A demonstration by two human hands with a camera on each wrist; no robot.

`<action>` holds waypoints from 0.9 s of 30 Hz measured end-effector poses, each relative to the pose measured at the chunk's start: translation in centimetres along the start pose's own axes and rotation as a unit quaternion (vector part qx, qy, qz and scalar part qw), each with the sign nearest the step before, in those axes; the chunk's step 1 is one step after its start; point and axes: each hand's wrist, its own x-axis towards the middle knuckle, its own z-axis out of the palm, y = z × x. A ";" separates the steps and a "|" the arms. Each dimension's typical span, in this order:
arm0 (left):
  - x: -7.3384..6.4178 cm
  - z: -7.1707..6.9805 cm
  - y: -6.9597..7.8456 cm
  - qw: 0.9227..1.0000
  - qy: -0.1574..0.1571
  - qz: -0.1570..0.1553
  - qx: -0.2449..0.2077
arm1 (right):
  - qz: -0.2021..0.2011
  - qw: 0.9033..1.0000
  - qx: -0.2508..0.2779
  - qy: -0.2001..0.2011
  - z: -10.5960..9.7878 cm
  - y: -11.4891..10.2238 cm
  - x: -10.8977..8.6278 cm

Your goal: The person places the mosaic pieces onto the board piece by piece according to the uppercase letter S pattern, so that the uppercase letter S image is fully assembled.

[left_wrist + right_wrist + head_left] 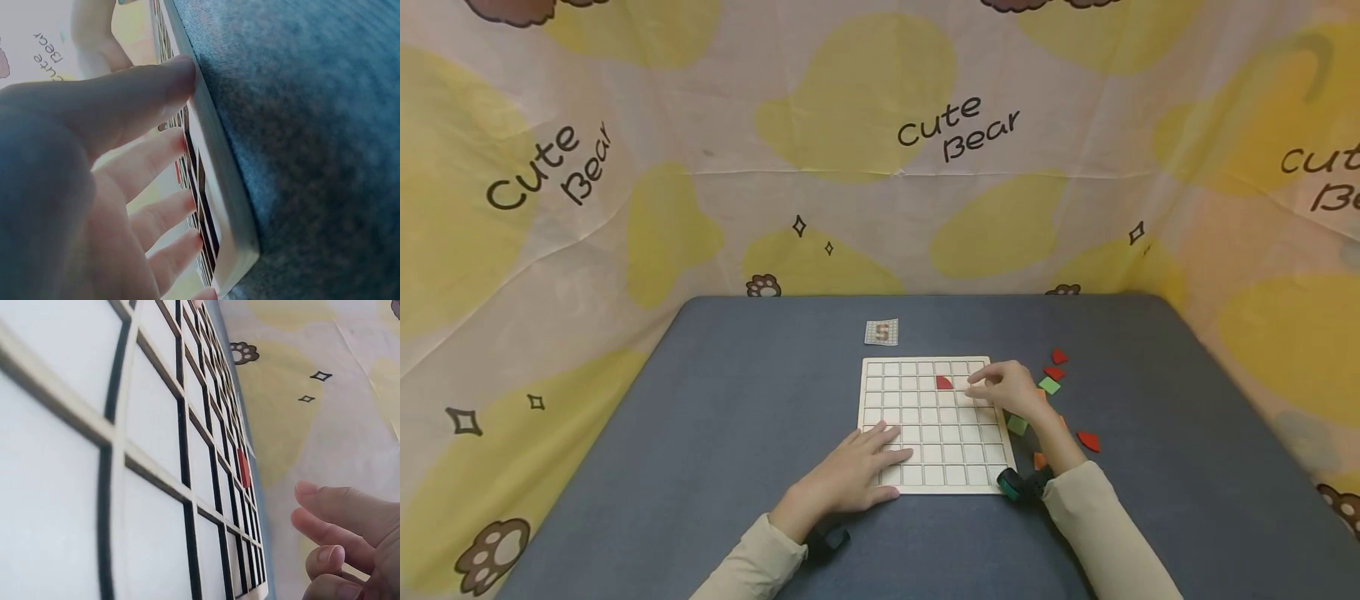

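In the head view, lower centre, a gridded board [947,432] holds one red piece [943,382]; the left hand [861,468] rests spread on it, the right hand [1011,390] hovers, grasping nothing. Left wrist: thumb [178,80] at the rim [226,190]. Right wrist: red piece right of centre.

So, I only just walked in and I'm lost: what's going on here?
A person is working at a white gridded board. Their left hand rests on its near left part, while the right hand hovers over its right side, nothing visible in its fingertips. One red piece sits in a cell; loose pieces lie to the right.
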 end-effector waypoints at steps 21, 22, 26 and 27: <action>0.1 0.0 -0.1 1.000 -0.006 -0.009 -0.006 | 0.023 0.999 0.025 0.028 -3.3 3.0 -2.8; 0.1 0.0 -0.1 1.000 -0.005 -0.008 -0.006 | 0.022 0.999 0.024 0.029 -3.5 3.2 -2.8; 0.1 0.0 -0.1 1.000 -0.004 -0.007 -0.006 | 0.031 0.999 0.025 0.037 -4.3 3.8 -3.2; 0.1 0.0 -0.1 1.000 -0.005 -0.007 -0.006 | 0.035 0.998 0.024 0.038 -4.5 4.1 -3.3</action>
